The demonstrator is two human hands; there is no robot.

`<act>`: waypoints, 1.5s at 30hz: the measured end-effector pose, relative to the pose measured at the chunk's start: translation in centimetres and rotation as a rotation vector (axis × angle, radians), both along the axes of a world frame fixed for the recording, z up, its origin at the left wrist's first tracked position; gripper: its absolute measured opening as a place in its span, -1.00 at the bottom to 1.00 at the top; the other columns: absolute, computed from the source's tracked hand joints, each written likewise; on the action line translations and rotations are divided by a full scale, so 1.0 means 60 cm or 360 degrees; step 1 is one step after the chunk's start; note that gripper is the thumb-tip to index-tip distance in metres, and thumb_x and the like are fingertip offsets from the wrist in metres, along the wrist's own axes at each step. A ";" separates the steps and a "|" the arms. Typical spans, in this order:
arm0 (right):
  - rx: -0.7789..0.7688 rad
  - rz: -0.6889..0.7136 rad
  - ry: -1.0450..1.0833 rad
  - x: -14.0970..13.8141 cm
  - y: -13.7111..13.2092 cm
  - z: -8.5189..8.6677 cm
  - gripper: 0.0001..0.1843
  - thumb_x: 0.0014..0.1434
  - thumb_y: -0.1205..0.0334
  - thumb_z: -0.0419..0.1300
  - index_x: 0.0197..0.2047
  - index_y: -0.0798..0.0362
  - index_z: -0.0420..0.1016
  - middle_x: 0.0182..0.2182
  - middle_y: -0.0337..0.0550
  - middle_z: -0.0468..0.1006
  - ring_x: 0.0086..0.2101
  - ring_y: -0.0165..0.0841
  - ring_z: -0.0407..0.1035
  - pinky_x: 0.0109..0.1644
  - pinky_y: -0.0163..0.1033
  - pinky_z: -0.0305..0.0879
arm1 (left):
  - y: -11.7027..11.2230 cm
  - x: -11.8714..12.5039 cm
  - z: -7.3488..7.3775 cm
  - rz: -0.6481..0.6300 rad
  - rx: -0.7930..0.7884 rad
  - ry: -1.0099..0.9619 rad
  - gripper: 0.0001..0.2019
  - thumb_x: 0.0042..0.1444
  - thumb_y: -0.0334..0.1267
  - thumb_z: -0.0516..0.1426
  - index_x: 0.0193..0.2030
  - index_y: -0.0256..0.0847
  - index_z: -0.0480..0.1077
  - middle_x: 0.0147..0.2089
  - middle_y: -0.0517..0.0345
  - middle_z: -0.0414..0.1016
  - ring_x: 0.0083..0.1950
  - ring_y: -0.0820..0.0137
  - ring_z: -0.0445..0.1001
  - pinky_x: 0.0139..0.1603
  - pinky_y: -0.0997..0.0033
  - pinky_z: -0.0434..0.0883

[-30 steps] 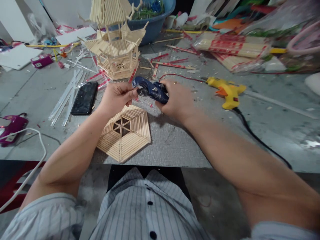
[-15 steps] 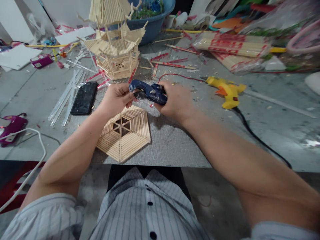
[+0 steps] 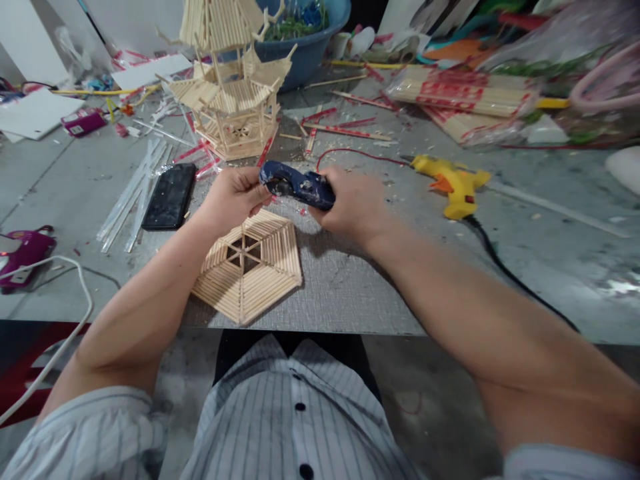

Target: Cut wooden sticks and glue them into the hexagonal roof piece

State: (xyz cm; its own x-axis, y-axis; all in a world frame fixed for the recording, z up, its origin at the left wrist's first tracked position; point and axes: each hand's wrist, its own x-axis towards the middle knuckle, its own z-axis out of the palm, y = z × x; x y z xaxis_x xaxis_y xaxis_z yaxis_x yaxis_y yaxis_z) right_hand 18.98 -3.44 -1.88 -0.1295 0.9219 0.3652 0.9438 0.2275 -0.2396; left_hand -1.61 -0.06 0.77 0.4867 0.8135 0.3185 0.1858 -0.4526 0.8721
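My right hand [image 3: 353,207] is wrapped round a dark blue glue gun [image 3: 296,186], held just above the table with its nozzle pointing left. My left hand [image 3: 231,198] is closed in a pinch right at the nozzle; what its fingertips hold is too small to make out. Directly below both hands lies a flat hexagon made of wooden sticks [image 3: 249,263], near the table's front edge. A red cord [image 3: 360,155] runs from the blue gun toward the right.
A stick-built pagoda model [image 3: 233,100] stands behind my hands. A black phone [image 3: 170,197] and clear glue sticks [image 3: 131,193] lie to the left. A yellow glue gun [image 3: 453,181] with a black cable lies right. Stick bundles [image 3: 465,93], a blue basin [image 3: 305,33] and clutter fill the back.
The blue glue gun and both hands shifted slightly left and up over the second; the pinch at the nozzle stays. Everything else is still.
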 end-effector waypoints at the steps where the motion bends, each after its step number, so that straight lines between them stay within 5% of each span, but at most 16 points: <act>1: 0.0007 -0.0010 -0.0011 -0.001 -0.001 -0.001 -0.56 0.02 0.05 0.16 -0.02 0.00 0.42 -0.26 0.01 0.56 -0.27 -0.06 0.43 -0.27 -0.06 0.25 | -0.001 0.001 0.001 -0.0007 -0.0011 -0.0013 -0.70 0.04 -0.17 0.26 -0.58 -0.22 0.31 -0.68 0.29 0.21 -0.67 0.63 0.13 -0.70 0.56 0.10; 11: -0.0033 -0.0179 0.0112 0.004 0.012 -0.002 -0.56 0.10 -0.06 0.13 -0.05 0.03 0.45 -0.29 0.06 0.55 -0.28 -0.06 0.43 -0.28 -0.04 0.27 | -0.015 -0.002 0.023 -0.0054 -0.0152 0.0095 -0.87 0.05 -0.29 0.23 -0.46 -0.26 0.43 -0.61 0.22 0.41 -0.69 0.64 0.22 -0.69 0.59 0.18; 16: -0.0105 -0.0182 0.0055 0.021 0.029 -0.025 -0.32 0.02 -0.22 0.23 0.04 0.12 0.37 -0.21 0.18 0.51 -0.13 0.06 0.40 -0.14 0.08 0.28 | -0.012 -0.033 0.036 -0.0288 -0.0216 0.0646 -0.92 -0.14 -0.43 0.27 -0.57 -0.25 0.47 -0.67 0.25 0.41 -0.72 0.60 0.26 -0.70 0.59 0.14; 21: -0.0107 -0.0145 0.0028 0.023 0.030 -0.035 -0.34 0.00 -0.19 0.27 0.02 0.12 0.38 -0.23 0.17 0.51 -0.15 0.06 0.40 -0.15 0.10 0.28 | -0.017 -0.043 0.036 -0.0263 -0.0022 0.0866 -0.90 -0.25 -0.37 0.30 -0.64 -0.24 0.46 -0.72 0.34 0.30 -0.64 0.55 0.29 -0.56 0.55 0.21; 27: -0.0066 -0.0026 0.0101 0.031 0.030 -0.039 -0.40 -0.01 -0.19 0.27 -0.05 0.07 0.40 -0.28 0.12 0.49 -0.12 0.07 0.37 -0.12 0.14 0.28 | -0.040 -0.011 0.065 -0.0726 -0.0326 0.1702 -0.86 -0.10 -0.32 0.16 -0.61 -0.22 0.49 -0.62 0.22 0.44 -0.57 0.49 0.32 -0.42 0.46 0.23; 30: -0.0071 0.0076 0.0227 0.037 0.033 -0.043 -0.43 -0.01 -0.16 0.28 -0.06 0.07 0.39 -0.30 0.11 0.47 -0.05 0.11 0.33 -0.05 0.22 0.26 | -0.049 0.001 0.076 -0.0712 -0.0455 0.1963 -0.82 -0.02 -0.29 0.10 -0.47 -0.24 0.53 -0.51 0.18 0.52 -0.50 0.49 0.36 -0.33 0.46 0.23; 45: 0.0173 0.0166 0.0235 0.055 0.048 -0.077 -0.28 -0.12 -0.30 0.32 -0.09 0.10 0.40 -0.29 0.13 0.45 -0.10 0.13 0.35 -0.01 0.33 0.23 | -0.040 -0.001 0.062 -0.0771 -0.0402 0.1969 -0.81 0.00 -0.25 0.14 -0.54 -0.24 0.52 -0.63 0.23 0.45 -0.56 0.55 0.28 -0.44 0.51 0.15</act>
